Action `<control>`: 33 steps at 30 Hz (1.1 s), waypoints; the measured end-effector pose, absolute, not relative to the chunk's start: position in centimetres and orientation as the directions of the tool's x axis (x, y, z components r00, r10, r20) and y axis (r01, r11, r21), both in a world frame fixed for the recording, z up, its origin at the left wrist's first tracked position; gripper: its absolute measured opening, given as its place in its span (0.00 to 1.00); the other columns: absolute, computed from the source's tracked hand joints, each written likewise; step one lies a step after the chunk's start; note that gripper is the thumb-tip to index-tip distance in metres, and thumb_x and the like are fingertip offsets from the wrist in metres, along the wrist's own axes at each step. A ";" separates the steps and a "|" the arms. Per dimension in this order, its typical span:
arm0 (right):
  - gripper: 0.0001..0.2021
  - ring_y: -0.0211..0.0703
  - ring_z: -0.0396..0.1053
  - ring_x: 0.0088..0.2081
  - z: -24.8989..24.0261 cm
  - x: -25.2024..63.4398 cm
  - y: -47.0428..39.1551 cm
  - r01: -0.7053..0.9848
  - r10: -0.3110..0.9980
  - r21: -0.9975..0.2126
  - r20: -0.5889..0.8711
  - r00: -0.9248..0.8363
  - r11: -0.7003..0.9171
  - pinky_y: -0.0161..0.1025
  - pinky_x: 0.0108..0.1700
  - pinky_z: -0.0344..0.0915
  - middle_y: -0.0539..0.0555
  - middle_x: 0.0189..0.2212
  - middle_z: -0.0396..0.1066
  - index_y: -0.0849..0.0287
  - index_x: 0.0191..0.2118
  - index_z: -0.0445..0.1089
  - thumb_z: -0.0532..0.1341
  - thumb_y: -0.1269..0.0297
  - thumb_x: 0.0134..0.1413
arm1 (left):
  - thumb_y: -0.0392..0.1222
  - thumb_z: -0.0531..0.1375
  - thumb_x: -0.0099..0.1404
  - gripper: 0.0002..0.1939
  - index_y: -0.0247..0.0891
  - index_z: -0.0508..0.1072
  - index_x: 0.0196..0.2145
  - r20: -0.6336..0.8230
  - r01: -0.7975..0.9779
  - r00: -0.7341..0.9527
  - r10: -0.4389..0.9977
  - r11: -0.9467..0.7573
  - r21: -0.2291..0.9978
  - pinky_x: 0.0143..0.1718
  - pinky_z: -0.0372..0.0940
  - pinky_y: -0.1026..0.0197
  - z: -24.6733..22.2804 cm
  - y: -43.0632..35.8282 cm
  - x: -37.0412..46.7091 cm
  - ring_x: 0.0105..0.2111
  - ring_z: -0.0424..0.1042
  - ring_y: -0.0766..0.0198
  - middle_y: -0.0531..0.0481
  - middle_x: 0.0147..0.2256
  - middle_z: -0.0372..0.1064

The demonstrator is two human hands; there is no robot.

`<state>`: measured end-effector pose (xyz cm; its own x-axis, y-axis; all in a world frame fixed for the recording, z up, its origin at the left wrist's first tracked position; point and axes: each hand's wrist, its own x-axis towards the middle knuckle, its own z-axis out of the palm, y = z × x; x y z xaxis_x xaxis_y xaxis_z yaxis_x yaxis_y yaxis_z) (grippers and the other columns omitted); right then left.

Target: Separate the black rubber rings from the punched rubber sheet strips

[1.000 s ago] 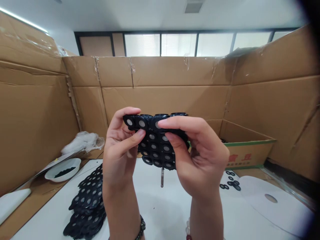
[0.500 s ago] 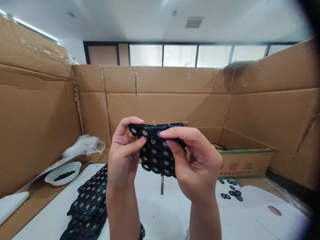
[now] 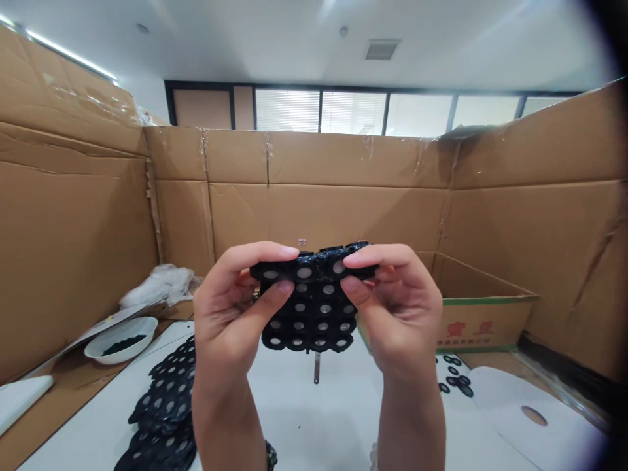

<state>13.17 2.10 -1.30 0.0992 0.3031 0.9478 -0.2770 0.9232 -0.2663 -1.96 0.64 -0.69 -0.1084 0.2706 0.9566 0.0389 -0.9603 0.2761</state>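
Observation:
Between my two hands, above the white table, hangs a black sheet of joined round pieces with pale grey centres (image 3: pixel 310 316). My left hand (image 3: pixel 240 301) pinches its upper left edge between thumb and fingers. On the upper right edge, my right hand (image 3: pixel 395 301) grips with thumb and forefinger. The sheet's top row is bent over toward me, and the rest hangs down in rows. Below it a narrow metal strip (image 3: pixel 316 368) lies on the table. To the left, a pile of similar black sheets (image 3: pixel 164 405) is partly hidden by my left forearm.
A white bowl (image 3: pixel 147 330) with small black bits stands at left, near crumpled clear plastic (image 3: pixel 157 285). Loose black rings (image 3: pixel 458 381) and a white sheet with an oval hole (image 3: pixel 505 399) lie at right. A green-edged carton (image 3: pixel 490 320) stands behind them. Cardboard walls (image 3: pixel 333 209) surround the table.
My left hand has moved slightly left and lower, and my right hand has shifted to the sheet's upper right edge. The sheet's top row is spread wider and tilts more toward me.

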 end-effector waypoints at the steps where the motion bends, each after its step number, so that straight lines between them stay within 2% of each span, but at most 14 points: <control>1: 0.14 0.32 0.74 0.40 -1.4 13.3 2.5 -0.313 0.329 -0.288 0.940 0.087 0.905 0.28 0.43 0.70 0.45 0.37 0.76 0.50 0.41 0.74 0.60 0.79 0.58 | 0.23 0.63 0.60 0.21 0.49 0.79 0.44 0.959 0.091 -0.089 0.269 -0.957 0.276 0.41 0.69 0.71 -0.7 0.4 -2.0 0.40 0.76 0.70 0.58 0.41 0.77; 4: 0.12 0.34 0.73 0.40 -1.7 13.3 3.6 -0.404 0.407 -0.346 0.911 0.072 0.847 0.31 0.43 0.70 0.46 0.36 0.75 0.50 0.40 0.73 0.63 0.76 0.57 | 0.25 0.63 0.62 0.21 0.51 0.78 0.45 0.960 0.251 -0.046 0.277 -0.927 0.279 0.44 0.69 0.70 -0.6 -0.3 -1.9 0.41 0.76 0.68 0.59 0.42 0.77; 7: 0.10 0.33 0.72 0.37 -1.9 13.0 4.3 -0.448 0.481 -0.408 0.875 0.057 0.795 0.31 0.40 0.69 0.46 0.35 0.74 0.50 0.40 0.72 0.63 0.75 0.57 | 0.26 0.62 0.63 0.21 0.52 0.77 0.47 0.959 0.420 -0.035 0.280 -0.867 0.268 0.43 0.68 0.71 -0.5 -0.7 -1.5 0.37 0.75 0.71 0.61 0.42 0.77; 12: 0.09 0.36 0.74 0.38 -1.9 12.7 4.5 -0.383 0.589 -0.550 0.808 -0.017 0.743 0.33 0.38 0.68 0.48 0.37 0.75 0.49 0.43 0.68 0.62 0.70 0.60 | 0.26 0.60 0.62 0.25 0.51 0.74 0.51 0.954 0.642 -0.072 0.290 -0.719 0.266 0.39 0.66 0.74 -0.2 -1.3 -0.7 0.34 0.73 0.73 0.60 0.41 0.76; 14: 0.09 0.38 0.74 0.39 -1.9 12.6 4.3 -0.363 0.595 -0.561 0.804 -0.025 0.743 0.35 0.39 0.69 0.48 0.37 0.76 0.49 0.44 0.67 0.62 0.69 0.60 | 0.28 0.60 0.62 0.26 0.50 0.73 0.54 0.951 0.676 -0.091 0.294 -0.683 0.276 0.37 0.66 0.73 -0.2 -1.4 -0.6 0.30 0.71 0.72 0.59 0.36 0.74; 17: 0.13 0.39 0.75 0.38 -1.7 12.4 4.0 -0.362 0.596 -0.562 0.803 -0.023 0.743 0.38 0.40 0.72 0.49 0.36 0.77 0.48 0.49 0.64 0.61 0.68 0.61 | 0.31 0.61 0.62 0.30 0.53 0.70 0.60 0.953 0.720 -0.146 0.265 -0.633 0.286 0.24 0.61 0.72 -0.2 -1.3 -0.5 0.22 0.60 0.72 0.60 0.25 0.67; 20: 0.16 0.40 0.76 0.38 -1.6 12.2 3.7 -0.343 0.595 -0.556 0.803 0.012 0.757 0.39 0.42 0.73 0.49 0.37 0.77 0.48 0.53 0.64 0.61 0.68 0.61 | 0.34 0.61 0.64 0.33 0.56 0.64 0.63 0.945 0.716 -0.211 0.249 -0.619 0.323 0.18 0.54 0.70 -0.4 -1.0 -0.4 0.21 0.54 0.70 0.60 0.24 0.64; 25: 0.11 0.37 0.76 0.37 -1.3 12.5 3.0 -0.258 0.560 -0.523 0.823 0.098 0.813 0.34 0.40 0.72 0.48 0.37 0.78 0.50 0.47 0.71 0.62 0.68 0.60 | 0.38 0.62 0.65 0.30 0.56 0.66 0.63 0.922 0.596 -0.244 0.301 -0.703 0.387 0.27 0.63 0.67 -0.6 -0.4 -0.3 0.24 0.60 0.68 0.58 0.25 0.64; 28: 0.08 0.35 0.75 0.36 -1.3 12.8 3.0 -0.231 0.537 -0.504 0.836 0.113 0.832 0.32 0.38 0.72 0.47 0.35 0.78 0.51 0.44 0.72 0.62 0.69 0.59 | 0.38 0.63 0.64 0.28 0.56 0.68 0.61 0.916 0.558 -0.253 0.311 -0.727 0.401 0.28 0.64 0.66 -0.5 -0.2 -0.3 0.24 0.62 0.68 0.57 0.26 0.65; 31: 0.08 0.36 0.75 0.36 -1.3 12.9 3.0 -0.225 0.543 -0.511 0.832 0.113 0.829 0.33 0.37 0.72 0.47 0.33 0.77 0.52 0.44 0.71 0.62 0.69 0.59 | 0.37 0.64 0.63 0.27 0.55 0.71 0.59 0.902 0.481 -0.270 0.337 -0.764 0.429 0.29 0.67 0.67 -0.3 0.1 -0.1 0.25 0.66 0.69 0.57 0.28 0.68; 33: 0.08 0.38 0.76 0.38 -1.3 12.8 2.9 -0.246 0.552 -0.512 0.823 0.134 0.823 0.34 0.40 0.73 0.48 0.35 0.77 0.52 0.44 0.71 0.63 0.69 0.59 | 0.37 0.65 0.62 0.26 0.54 0.72 0.57 0.876 0.375 -0.277 0.396 -0.795 0.477 0.31 0.69 0.67 -0.2 0.3 0.0 0.27 0.69 0.68 0.56 0.29 0.71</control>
